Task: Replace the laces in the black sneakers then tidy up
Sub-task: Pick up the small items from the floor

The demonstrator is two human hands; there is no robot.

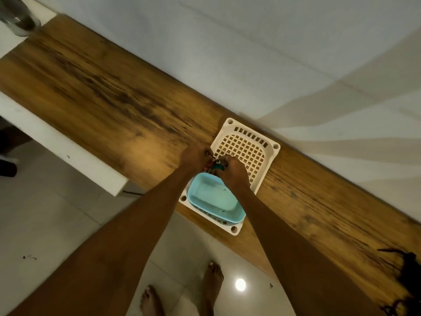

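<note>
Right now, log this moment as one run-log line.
left hand: pinching small bundle | right hand: pinching same bundle | site: above blue tub in cream basket | black laces: on wooden table

You've got two hands in view: left hand (193, 156) and right hand (234, 171), both at one small bundle of laces (210, 166), too blurred for you to count strands. One cream slotted basket (262, 160) on one wooden tabletop (102, 92). One light blue tub (214, 199) inside that basket. One dark sneaker (407, 281), partly cut off at the right edge. One metal cup (21, 26) top left. Two bare feet (213, 281) on the floor.
</note>
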